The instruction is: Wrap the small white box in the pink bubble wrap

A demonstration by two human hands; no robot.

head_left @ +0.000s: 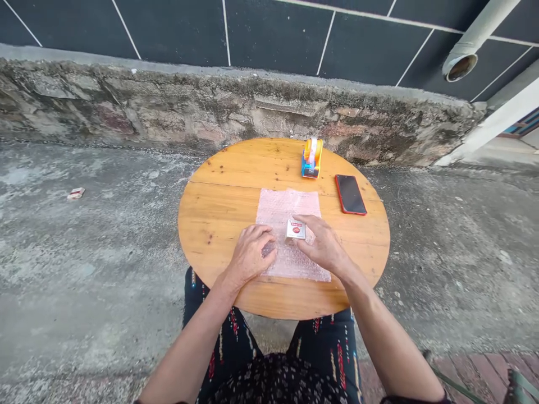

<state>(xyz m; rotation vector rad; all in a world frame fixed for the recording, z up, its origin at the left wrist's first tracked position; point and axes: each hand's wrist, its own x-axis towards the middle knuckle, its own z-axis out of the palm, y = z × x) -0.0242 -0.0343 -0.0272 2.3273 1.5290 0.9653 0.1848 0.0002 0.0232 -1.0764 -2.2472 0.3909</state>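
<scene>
Small box (295, 229) on bubble wrap (286, 210); right hand (322, 244) fingertips touching, left hand (251, 255) flat.

A round wooden bench (219, 224) stands on a rough concrete floor (84, 269). A sheet of pink bubble wrap (286, 207) lies flat at the bench's middle. At the far edge stands an orange and blue tape dispenser (312, 157). Just right of it, nearer, a phone (350, 194) with a red rim lies screen up.
</scene>
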